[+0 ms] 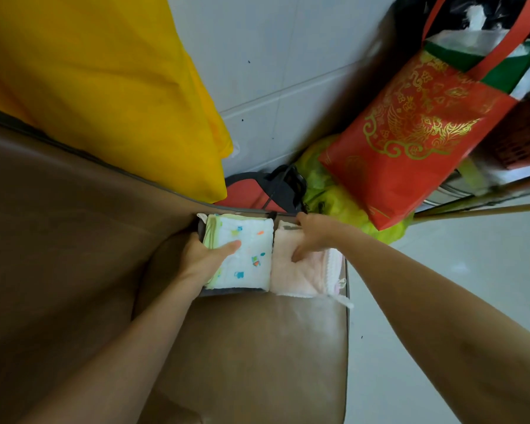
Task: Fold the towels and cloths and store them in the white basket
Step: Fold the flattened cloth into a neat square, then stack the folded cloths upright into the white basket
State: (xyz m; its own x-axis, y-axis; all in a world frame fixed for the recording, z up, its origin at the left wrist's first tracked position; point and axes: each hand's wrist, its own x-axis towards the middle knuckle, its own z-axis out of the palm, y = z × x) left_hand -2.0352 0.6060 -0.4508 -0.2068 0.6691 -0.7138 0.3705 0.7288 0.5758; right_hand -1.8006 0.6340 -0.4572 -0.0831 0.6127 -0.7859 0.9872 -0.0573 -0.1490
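A folded white cloth with small coloured prints [251, 252] lies on a stack with green-edged cloths under it, at the far end of the brown seat. My left hand [202, 255] grips the stack's left edge, thumb on top. Right beside it lies a folded pale pink towel [300, 273] with a white knitted trim. My right hand [312, 237] presses down on the pink towel, fingers dug into its far part. A dark grey edge [236, 291] shows under the stacks. The basket's walls are mostly hidden by the cloths.
Brown leather seat [242, 347] fills the lower middle. A yellow cloth [104, 87] hangs at upper left. A red bag with gold print [410, 142] and a green plastic bag [334, 197] sit at right, on pale tiled floor [441, 286].
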